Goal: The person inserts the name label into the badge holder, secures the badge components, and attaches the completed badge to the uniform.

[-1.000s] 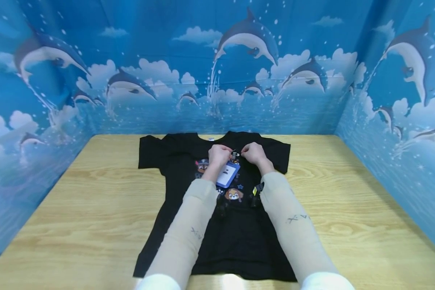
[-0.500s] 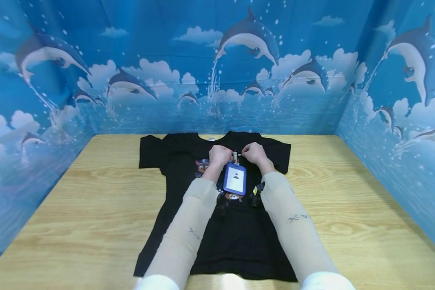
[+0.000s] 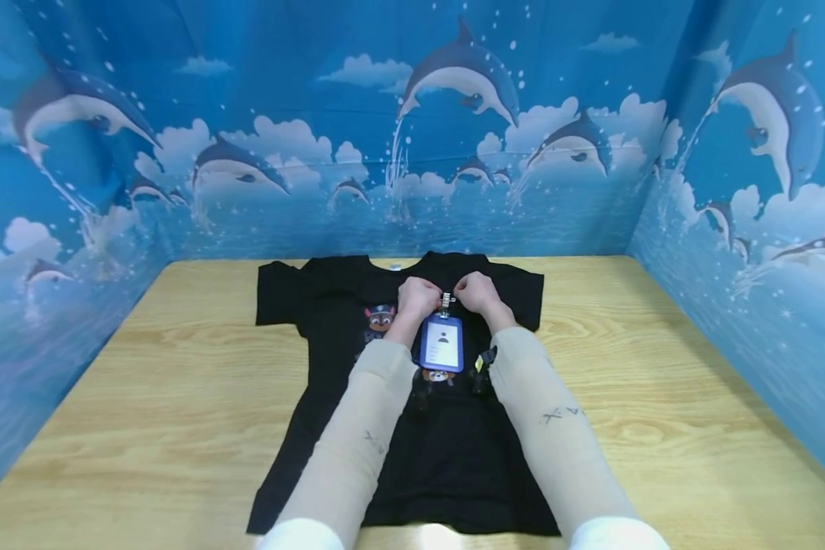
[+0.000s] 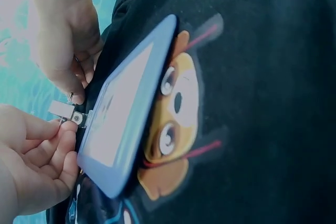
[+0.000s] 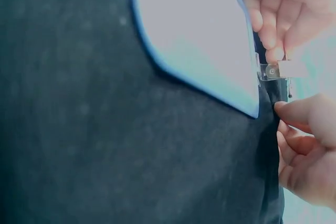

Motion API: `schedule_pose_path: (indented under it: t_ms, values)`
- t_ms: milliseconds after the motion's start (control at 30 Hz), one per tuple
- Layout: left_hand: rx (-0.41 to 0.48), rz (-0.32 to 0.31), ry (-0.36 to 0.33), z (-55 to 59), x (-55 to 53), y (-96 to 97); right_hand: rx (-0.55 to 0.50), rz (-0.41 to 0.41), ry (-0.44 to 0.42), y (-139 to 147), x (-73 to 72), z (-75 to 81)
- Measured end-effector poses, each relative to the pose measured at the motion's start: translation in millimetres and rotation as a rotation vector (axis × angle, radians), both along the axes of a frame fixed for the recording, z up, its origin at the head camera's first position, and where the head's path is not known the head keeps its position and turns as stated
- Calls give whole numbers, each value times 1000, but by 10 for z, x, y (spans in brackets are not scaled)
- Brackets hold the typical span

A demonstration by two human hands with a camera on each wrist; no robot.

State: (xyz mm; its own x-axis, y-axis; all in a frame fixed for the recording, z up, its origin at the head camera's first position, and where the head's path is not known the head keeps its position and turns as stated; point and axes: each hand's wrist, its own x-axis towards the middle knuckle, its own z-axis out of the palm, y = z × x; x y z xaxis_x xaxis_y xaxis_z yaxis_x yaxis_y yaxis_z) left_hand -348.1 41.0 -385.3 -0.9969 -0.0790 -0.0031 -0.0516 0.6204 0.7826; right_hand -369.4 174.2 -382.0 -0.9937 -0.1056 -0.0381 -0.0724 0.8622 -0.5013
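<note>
A blue-framed ID badge (image 3: 442,344) with a white card lies face up on the chest of a black T-shirt (image 3: 474,458). At its top is a metal badge clip (image 4: 62,109) with a thin pin across it. My left hand (image 3: 418,296) pinches the pin beside the clip between thumb and finger. On the other side of the clip, my right hand (image 3: 477,292) pinches the shirt's cloth, its fingertips (image 5: 281,108) close to the pin's free end. In the left wrist view, the badge partly covers a printed cartoon dog (image 4: 176,103).
The shirt is spread on a wood-grain table (image 3: 179,397), its collar toward the back. A blue dolphin-print curtain (image 3: 282,198) encloses the back and both sides. Another cartoon print (image 3: 380,317) shows left of the badge.
The badge was tilted and partly behind the left wrist; it has swung to the right and now lies nearly straight below the clip. Both hands stay near the clip.
</note>
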Motion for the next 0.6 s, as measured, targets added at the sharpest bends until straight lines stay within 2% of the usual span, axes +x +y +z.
schedule_pose_path:
  t_ms: [233,600]
  values:
    - [65,35,-30,-23,-2,32,-56,-8,-7,-32,7,24]
    - [114,102,-54,-4,-6,117,-59,-23,37,-3,25,34]
